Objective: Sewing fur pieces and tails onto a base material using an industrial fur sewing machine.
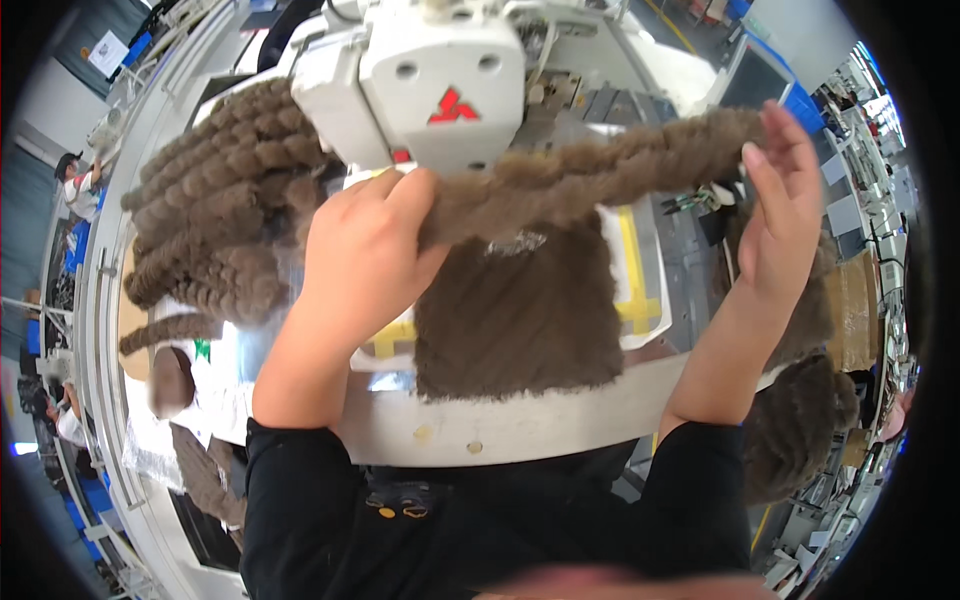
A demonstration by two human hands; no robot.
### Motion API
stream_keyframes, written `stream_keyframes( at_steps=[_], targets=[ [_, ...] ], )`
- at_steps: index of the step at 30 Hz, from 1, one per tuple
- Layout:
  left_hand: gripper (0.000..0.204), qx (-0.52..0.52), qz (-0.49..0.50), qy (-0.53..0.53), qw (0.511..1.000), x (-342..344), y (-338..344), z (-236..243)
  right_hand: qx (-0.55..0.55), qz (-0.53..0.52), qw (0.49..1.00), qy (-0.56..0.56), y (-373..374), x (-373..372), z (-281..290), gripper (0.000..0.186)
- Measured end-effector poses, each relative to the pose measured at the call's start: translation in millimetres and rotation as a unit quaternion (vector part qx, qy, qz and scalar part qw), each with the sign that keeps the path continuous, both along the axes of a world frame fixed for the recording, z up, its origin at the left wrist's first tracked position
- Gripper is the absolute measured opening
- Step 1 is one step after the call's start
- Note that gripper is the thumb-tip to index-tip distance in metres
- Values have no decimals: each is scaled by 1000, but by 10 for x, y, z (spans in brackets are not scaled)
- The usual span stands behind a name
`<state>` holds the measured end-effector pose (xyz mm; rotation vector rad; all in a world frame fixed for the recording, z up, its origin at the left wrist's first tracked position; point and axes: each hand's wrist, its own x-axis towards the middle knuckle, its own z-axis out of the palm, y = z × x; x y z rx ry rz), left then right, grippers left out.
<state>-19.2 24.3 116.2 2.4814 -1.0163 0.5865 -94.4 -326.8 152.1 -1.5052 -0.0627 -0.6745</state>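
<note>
A long brown strip of fluffy fur (590, 165) stretches crosswise in front of a white sewing machine head (440, 60). My left hand (375, 240) has its fingers closed around the strip's left part. At the other end, my right hand (775, 200) pinches the strip between thumb and bent fingers. Below the strip, a square brown fur piece (515, 320) lies on a white plate (640, 300) marked with yellow tape, its upper part partly covered by the strip.
Rows of bunched brown fur strips (220, 180) fill the left side. More brown fur (795, 430) hangs at lower right beside cardboard (855, 310). A metal table edge (520, 435) runs before me. Co-workers (80, 190) and machinery stand in the background.
</note>
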Motion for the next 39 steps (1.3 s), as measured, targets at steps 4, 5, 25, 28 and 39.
stream_keyframes(
  at_steps=[4, 5, 25, 28, 39],
  targets=[
    [33, 58, -65, 50, 995, -99, -157, -137, -398, 0, 917, -1, 816, -25, -31, 62],
    [33, 64, -83, 45, 993, -134, -191, -165, -463, 49, 885, -13, 968, 25, -171, 54],
    [59, -364, -317, 290, 826, -15, 110, -27, -494, 196, 836, 136, 674, 95, -233, 30],
    [54, -341, -281, 225, 868, -54, 81, 2, -506, 196, 829, 138, 669, 129, -290, 29],
    [37, -365, -347, 157, 850, -102, 63, -75, -479, 250, 821, 185, 759, 91, -319, 28]
  ],
)
